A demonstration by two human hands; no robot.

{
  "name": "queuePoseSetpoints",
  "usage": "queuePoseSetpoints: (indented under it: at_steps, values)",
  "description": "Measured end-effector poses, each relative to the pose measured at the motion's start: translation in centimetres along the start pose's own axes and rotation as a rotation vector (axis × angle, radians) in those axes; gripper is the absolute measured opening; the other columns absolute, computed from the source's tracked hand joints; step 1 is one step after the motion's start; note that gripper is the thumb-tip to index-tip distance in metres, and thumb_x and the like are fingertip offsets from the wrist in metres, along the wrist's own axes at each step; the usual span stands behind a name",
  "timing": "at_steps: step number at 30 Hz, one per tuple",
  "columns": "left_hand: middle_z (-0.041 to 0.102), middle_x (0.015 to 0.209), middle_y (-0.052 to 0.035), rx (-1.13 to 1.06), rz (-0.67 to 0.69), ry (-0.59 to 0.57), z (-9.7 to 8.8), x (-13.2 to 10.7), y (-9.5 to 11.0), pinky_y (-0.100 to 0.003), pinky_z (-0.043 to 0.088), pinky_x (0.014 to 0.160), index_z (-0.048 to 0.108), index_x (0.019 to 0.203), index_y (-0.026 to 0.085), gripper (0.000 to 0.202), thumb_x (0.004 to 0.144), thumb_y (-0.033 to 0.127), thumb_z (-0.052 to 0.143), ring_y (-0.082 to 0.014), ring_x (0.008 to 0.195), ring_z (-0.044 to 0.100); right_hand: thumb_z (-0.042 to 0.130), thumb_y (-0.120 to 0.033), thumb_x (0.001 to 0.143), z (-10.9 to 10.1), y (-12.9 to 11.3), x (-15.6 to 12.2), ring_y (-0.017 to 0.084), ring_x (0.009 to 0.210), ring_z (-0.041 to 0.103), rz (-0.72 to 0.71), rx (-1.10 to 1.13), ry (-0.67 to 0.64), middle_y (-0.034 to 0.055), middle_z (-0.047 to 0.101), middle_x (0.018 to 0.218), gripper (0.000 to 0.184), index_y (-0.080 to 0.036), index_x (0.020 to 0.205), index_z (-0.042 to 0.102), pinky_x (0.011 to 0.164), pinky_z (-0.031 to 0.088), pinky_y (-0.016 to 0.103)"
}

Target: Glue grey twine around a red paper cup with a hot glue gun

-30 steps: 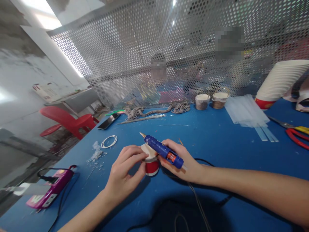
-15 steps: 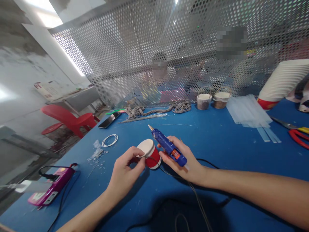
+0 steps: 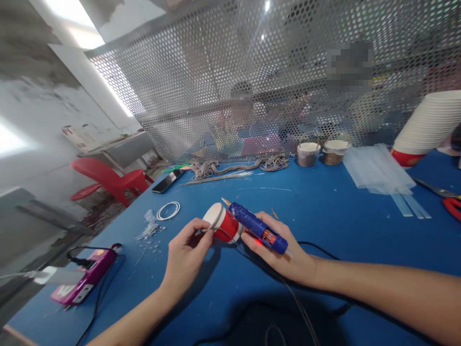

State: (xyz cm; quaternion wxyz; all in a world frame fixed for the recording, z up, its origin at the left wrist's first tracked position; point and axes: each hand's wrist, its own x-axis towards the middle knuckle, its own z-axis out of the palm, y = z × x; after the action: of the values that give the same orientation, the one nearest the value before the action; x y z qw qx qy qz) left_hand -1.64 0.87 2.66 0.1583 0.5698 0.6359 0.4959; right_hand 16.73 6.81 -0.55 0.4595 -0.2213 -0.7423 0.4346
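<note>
A red and white paper cup (image 3: 227, 228) lies tilted on its side between my hands, its white end facing up and left. My left hand (image 3: 189, 247) pinches a thin grey cord (image 3: 219, 228) against the cup near that white end. The cord runs along the cup and trails down toward me. In my right hand (image 3: 281, 250) is a blue glue gun (image 3: 254, 223), with its nozzle pointing up and left just above the cup. A stub of clear glue stick shows at its back. My right fingertips lie close to the cup's other end.
Grey cord bundles (image 3: 205, 169), a phone (image 3: 168, 181) and two wrapped cups (image 3: 308, 154) line the perforated metal screen (image 3: 173, 96). Glue sticks (image 3: 378, 168), stacked paper cups (image 3: 425, 127) and scissors (image 3: 452, 209) are right. Left are white rings (image 3: 168, 210) and a purple power strip (image 3: 88, 281).
The cup has tipped further onto its side. The glue gun's nozzle has come nearer to the cup's white end. A red glow now shows by my right fingers. The view has shifted slightly.
</note>
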Motion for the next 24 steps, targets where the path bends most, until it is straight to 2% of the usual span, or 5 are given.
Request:
queuePoseSetpoints:
  at_steps: [4,7,10,24]
  values:
    - [0.06,0.062,0.0027,-0.003,-0.01,0.045,-0.3,0.5,-0.6,-0.021,0.046,0.053,0.061,0.072,0.017,0.008,0.073,0.025,0.059,-0.0112,0.055,0.056,0.057,-0.031,0.084,0.0,0.2,-0.2,0.009,0.055,0.041,0.115,0.022,-0.073,-0.0035,0.047,0.062,0.017,-0.017,0.076,0.054,0.053,0.038,0.022]
    - [0.061,0.066,0.0016,-0.005,0.005,0.039,-0.2,0.7,-1.1,-0.022,0.048,0.058,0.061,0.072,0.017,0.008,0.073,0.024,0.059,-0.0121,0.06,0.059,0.056,-0.031,0.084,0.1,0.2,-0.4,0.009,0.055,0.039,0.132,0.01,-0.138,-0.0037,0.046,0.061,0.019,-0.016,0.072,0.053,0.053,0.036,0.022]
    - [0.062,0.068,0.0009,-0.011,0.016,0.033,-0.1,0.7,-1.4,-0.023,0.05,0.061,0.061,0.073,0.017,0.008,0.073,0.024,0.059,-0.0129,0.063,0.06,0.056,-0.033,0.084,0.2,0.2,-0.6,0.009,0.053,0.037,0.143,-0.023,-0.15,-0.0043,0.044,0.059,0.022,-0.017,0.07,0.052,0.051,0.034,0.022]
    - [0.06,0.061,0.0031,0.041,0.032,0.05,0.2,0.6,-1.2,-0.021,0.046,0.055,0.061,0.069,0.018,0.007,0.072,0.024,0.06,-0.0112,0.056,0.057,0.056,-0.032,0.083,0.7,0.7,-0.6,0.01,0.052,0.041,0.066,-0.154,-0.129,-0.003,0.049,0.059,0.02,-0.017,0.07,0.053,0.053,0.036,0.024]
